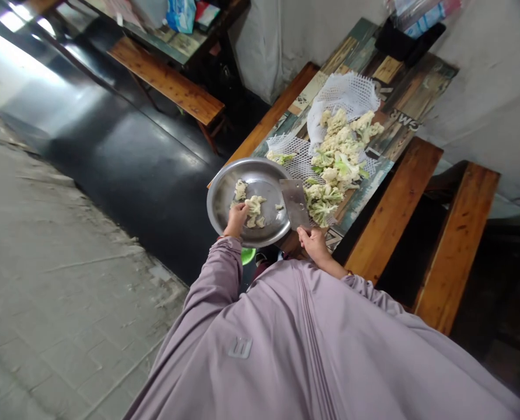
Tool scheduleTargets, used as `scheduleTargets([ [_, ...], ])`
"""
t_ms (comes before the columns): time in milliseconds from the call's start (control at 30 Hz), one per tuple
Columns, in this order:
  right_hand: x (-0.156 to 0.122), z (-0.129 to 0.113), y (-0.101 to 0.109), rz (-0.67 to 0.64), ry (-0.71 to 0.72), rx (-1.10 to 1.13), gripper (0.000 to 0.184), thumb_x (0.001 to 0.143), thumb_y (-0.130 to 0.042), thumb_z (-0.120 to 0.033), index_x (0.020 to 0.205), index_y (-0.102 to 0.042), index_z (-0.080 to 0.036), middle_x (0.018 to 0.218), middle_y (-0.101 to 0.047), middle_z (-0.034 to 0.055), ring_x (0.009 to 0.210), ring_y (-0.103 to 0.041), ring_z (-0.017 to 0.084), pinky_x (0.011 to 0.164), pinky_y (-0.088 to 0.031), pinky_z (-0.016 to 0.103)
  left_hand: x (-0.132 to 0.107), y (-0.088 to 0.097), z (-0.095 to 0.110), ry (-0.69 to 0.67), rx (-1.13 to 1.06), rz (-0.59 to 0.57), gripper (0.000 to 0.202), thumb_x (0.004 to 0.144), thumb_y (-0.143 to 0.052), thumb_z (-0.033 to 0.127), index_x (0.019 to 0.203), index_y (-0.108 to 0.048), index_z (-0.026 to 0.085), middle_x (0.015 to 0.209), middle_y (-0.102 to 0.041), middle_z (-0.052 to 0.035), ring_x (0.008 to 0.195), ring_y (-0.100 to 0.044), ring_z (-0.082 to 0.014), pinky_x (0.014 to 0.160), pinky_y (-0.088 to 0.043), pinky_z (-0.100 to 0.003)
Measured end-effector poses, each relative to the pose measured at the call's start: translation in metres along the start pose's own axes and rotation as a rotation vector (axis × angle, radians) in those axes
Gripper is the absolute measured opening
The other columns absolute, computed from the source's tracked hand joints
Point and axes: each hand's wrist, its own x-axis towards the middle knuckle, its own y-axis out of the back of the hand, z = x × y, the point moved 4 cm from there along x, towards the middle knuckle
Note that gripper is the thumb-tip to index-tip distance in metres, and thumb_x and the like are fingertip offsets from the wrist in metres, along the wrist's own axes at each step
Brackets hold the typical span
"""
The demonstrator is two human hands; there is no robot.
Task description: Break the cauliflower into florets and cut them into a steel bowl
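A round steel tray (225, 198) sits at the near end of a patterned table (400, 93), with a few cauliflower pieces (255, 205) in it. My left hand (236, 219) is closed on a floret at the tray's near side. My right hand (315, 244) grips the handle of a cleaver (295, 203), whose broad blade stands at the tray's right edge. A heap of cauliflower florets (338, 160) lies beyond the cleaver on white foam netting (350, 93).
Wooden benches (389, 216) run along the table's right side, another bench (168, 81) and table stand farther back left. A dark glossy floor (124, 157) and grey paving (45, 280) lie to the left. A green object (248, 255) shows under the tray.
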Motion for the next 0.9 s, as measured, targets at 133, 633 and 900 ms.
scheduleTargets([
  [133,0.008,-0.006,-0.002,-0.014,-0.012,0.051,0.057,0.084,-0.05,-0.074,0.061,-0.053,-0.022,0.054,-0.055,-0.0009,0.047,-0.052,0.012,0.051,-0.042,0.025,-0.031,0.007,0.008,0.041,-0.196,-0.007,0.033,0.077,-0.068,0.041,0.095,-0.069,0.013,0.084,-0.073,-0.0093,0.082,-0.069,-0.0206,0.078,-0.055,-0.033],
  [633,-0.008,-0.05,0.007,-0.158,0.37,-0.281,0.042,0.098,-0.044,-0.05,0.105,-0.068,-0.017,0.074,-0.072,0.0051,0.068,-0.069,0.019,0.068,-0.053,0.028,-0.138,-0.015,0.045,-0.06,-0.691,-0.214,0.055,0.078,-0.076,0.049,0.12,-0.061,0.016,0.118,-0.072,-0.0134,0.114,-0.068,-0.0327,0.094,-0.057,-0.044],
  [900,-0.038,-0.086,0.019,-0.183,0.678,-0.347,0.04,0.104,-0.039,-0.037,0.131,-0.064,-0.02,0.125,-0.071,0.0099,0.113,-0.069,0.021,0.1,-0.053,0.033,-0.163,-0.025,0.057,-0.209,-0.572,-0.087,0.054,0.065,-0.088,0.03,0.11,-0.061,0.019,0.11,-0.073,-0.0067,0.095,-0.073,-0.0203,0.089,-0.057,-0.033],
])
